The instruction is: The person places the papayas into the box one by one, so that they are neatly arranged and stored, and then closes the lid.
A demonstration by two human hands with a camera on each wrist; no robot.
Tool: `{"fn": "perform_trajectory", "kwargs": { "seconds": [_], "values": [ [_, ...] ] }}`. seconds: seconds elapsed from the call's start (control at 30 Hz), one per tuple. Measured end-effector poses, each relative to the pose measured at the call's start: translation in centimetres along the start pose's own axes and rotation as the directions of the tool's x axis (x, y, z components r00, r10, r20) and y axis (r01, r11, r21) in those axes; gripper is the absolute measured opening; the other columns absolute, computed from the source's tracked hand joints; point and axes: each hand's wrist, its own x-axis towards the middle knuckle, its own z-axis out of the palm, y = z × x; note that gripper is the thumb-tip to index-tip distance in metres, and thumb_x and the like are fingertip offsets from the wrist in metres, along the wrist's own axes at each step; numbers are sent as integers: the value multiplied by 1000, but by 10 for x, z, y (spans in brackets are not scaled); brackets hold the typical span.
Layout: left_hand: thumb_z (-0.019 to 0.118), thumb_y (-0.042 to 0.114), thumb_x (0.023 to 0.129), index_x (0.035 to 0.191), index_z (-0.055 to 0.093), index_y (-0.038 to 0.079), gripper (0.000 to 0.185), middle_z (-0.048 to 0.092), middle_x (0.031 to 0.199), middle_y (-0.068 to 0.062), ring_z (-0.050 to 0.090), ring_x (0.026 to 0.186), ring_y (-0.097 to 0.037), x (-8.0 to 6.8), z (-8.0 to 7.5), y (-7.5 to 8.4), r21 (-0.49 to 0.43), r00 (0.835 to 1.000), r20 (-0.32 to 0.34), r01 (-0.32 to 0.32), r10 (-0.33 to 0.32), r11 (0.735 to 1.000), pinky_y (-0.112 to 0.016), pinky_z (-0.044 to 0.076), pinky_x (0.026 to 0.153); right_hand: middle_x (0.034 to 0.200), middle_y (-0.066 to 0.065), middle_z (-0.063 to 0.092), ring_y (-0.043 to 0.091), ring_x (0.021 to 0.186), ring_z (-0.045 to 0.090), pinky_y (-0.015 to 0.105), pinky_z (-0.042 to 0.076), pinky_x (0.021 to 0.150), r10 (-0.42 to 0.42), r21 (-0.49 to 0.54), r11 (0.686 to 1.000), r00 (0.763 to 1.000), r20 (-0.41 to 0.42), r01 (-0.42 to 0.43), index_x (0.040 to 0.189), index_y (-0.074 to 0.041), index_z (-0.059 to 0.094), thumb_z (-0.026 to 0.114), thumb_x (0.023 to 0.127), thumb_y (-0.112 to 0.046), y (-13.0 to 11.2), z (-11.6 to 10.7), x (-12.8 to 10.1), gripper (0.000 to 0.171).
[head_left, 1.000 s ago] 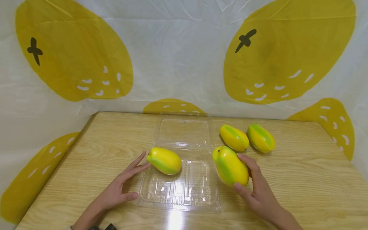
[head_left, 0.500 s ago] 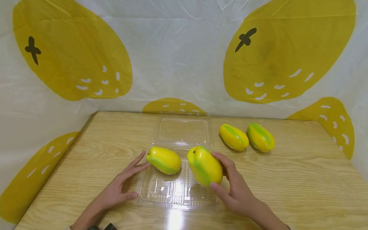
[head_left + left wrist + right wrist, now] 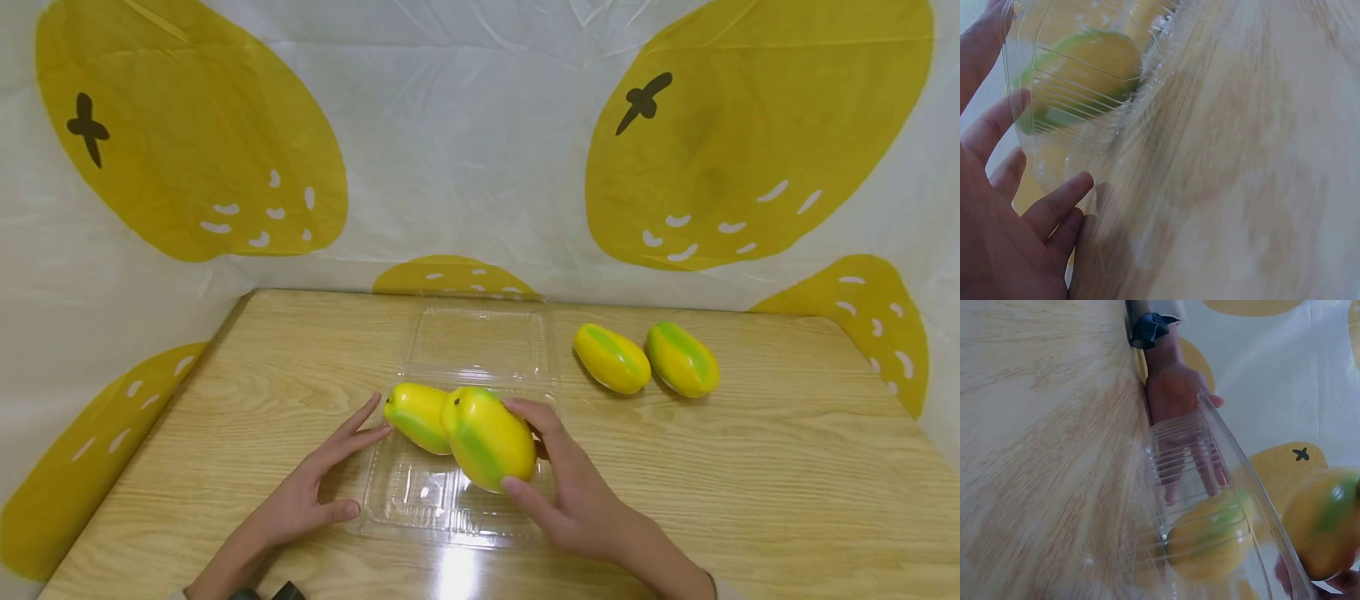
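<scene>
Several fingers spread, the left hand (image 3: 309, 492) sits beside the clear container (image 3: 420, 500), one papaya (image 3: 415, 415) lying inside near its fingertips; the right hand (image 3: 573, 487) grips a second papaya (image 3: 487, 437), just carried leftward above the container, leaving two papayas (image 3: 612, 359) beyond that hand.

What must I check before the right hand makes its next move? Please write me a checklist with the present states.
1. Right hand grips the held papaya with thumb and fingers: ok.
2. Lid of the clear plastic clamshell container folded back: ok.
3. Held papaya apart from the lying papaya, as the right wrist view shows: ok.
4. Held papaya directly above free space: cannot tell; in the head view it overlaps the lying papaya.
5. Left hand clear of the container's middle: ok.
</scene>
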Motion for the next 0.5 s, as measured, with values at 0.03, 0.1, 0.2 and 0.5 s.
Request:
{"fn": "perform_trajectory", "kwargs": {
  "seconds": [0.03,0.1,0.2,0.5],
  "values": [
    [56,41,85,130,39,-4,66,13,141,-29,12,128,-46,0,0,0,3,1000,-2,-4,4,1000,-23,10,103,129,11,37,17,102,46,30,46,79,-3,-7,1000,1000,5,3,132,3,25,53,89,-20,3,3,0,57],
    [56,42,85,130,40,-3,66,13,141,-29,12,128,-45,-1,0,-1,8,1000,-3,-5,5,1000,-23,10,103,130,11,35,16,101,44,28,44,78,-11,-24,1000,1000,19,12,133,2,24,52,90,-23,6,7,1,57],
    [56,43,85,130,40,-3,67,13,142,-29,13,129,-44,-2,0,-4,10,1000,-2,-3,3,1000,-22,10,103,132,9,32,15,104,42,27,41,81,-18,-62,998,999,41,20,134,1,23,50,91,-27,8,14,4,58],
    [60,40,82,132,38,-1,68,12,144,-25,11,130,-41,-14,5,-28,7,1000,0,19,-19,1000,-22,9,103,135,5,28,17,115,39,34,35,95,10,-81,997,994,108,-1,135,-3,19,47,92,-30,6,30,11,59]
  ]
}}
